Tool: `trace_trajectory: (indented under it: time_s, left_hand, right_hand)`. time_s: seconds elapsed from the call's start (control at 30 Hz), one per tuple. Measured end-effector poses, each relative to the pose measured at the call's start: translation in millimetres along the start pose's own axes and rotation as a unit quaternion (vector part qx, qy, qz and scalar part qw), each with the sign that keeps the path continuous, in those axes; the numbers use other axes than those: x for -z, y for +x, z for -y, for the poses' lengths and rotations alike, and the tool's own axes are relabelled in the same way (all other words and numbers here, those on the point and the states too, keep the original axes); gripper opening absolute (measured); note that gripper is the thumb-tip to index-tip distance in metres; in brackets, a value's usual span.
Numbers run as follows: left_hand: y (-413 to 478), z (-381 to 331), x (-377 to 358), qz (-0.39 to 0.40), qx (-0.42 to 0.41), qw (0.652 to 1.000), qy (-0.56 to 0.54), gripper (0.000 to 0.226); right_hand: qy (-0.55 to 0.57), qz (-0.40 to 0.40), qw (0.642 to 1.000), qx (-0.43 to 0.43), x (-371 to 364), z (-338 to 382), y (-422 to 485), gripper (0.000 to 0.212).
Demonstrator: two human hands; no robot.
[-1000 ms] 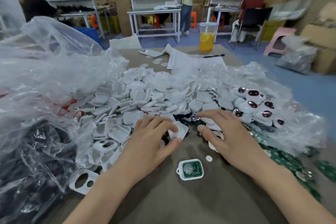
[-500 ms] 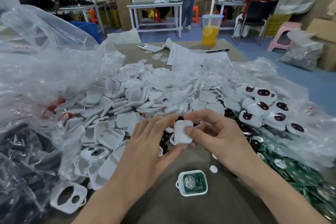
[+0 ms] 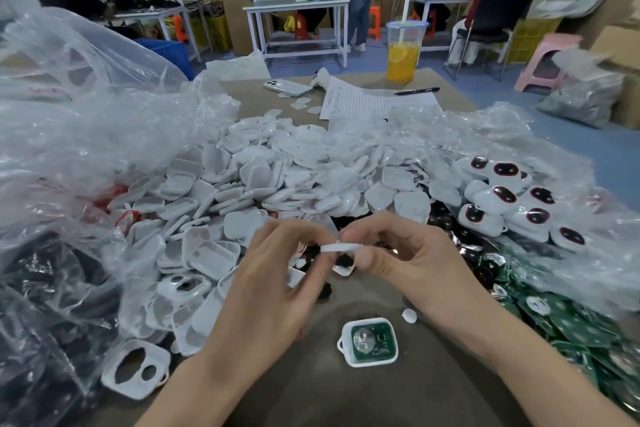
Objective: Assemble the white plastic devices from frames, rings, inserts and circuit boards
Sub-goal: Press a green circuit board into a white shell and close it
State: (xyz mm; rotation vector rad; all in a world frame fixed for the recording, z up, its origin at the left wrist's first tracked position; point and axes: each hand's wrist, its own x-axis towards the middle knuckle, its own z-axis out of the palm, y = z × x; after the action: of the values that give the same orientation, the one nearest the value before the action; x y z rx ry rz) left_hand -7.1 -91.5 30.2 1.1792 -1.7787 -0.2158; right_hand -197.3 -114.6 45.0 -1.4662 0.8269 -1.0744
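Thin white plastic piece (image 3: 341, 247) held edge-on above the table, white frame with green circuit board (image 3: 369, 341) flat just below, cutout frame (image 3: 135, 368) near left, heap of white shells (image 3: 277, 180) behind, finished red-eyed devices (image 3: 512, 201) far right, loose green boards (image 3: 571, 326) near right

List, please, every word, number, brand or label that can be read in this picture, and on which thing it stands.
No text can be read with certainty.
Paper sheet on the table: printed lines, too small and blurred to read.
Circuit board in the white shell: white marks, too small to read.
Loose green boards at the right: white marks, blurred.
Clear bag at the left: red print, blurred.
Phone, drink cup: no readable text.
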Motion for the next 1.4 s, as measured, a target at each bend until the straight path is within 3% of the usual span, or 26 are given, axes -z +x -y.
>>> trace_trajectory:
  time_s: [0.1, 0.27, 0.4, 0.5, 0.6, 0.93, 1.2, 1.4]
  left_hand:
    - [-2, 2, -1, -0.024, 0.081, 0.991, -0.103, 0.009]
    - [0, 7, -2, -0.026, 0.041, 0.989, -0.136, 0.018]
    - [2, 10, 0, -0.021, -0.01, 0.998, -0.055, 0.029]
    - [0, 11, 0, 0.026, 0.007, 0.999, -0.031, 0.024]
    - [1, 8, 0, 0.031, -0.026, 0.999, 0.024, 0.028]
    - [0, 2, -7, 0.027, -0.038, 0.999, 0.027, 0.029]
    - [-2, 0, -5, 0.032, -0.042, 0.999, 0.003, 0.028]
    - [-3, -1, -4, 0.043, -0.039, 0.998, -0.001, 0.026]
  right_hand:
    - [0.017, -0.006, 0.999, -0.033, 0, 0, 1, 0.033]
    - [0.078, 0.028, 0.993, -0.079, 3, 0, 2, 0.042]
    - [0.165, 0.037, 0.981, -0.097, 3, -1, 4, 0.044]
    - [0.162, 0.023, 0.981, -0.107, 3, -2, 4, 0.04]
    - [0.142, -0.02, 0.986, -0.089, 4, -4, 8, 0.035]
    - [0.159, -0.05, 0.984, -0.059, 0, -11, 6, 0.049]
    - [0.193, -0.053, 0.979, -0.033, -3, -7, 6, 0.027]
    - [0.077, -0.075, 0.994, 0.005, -3, -6, 3, 0.013]
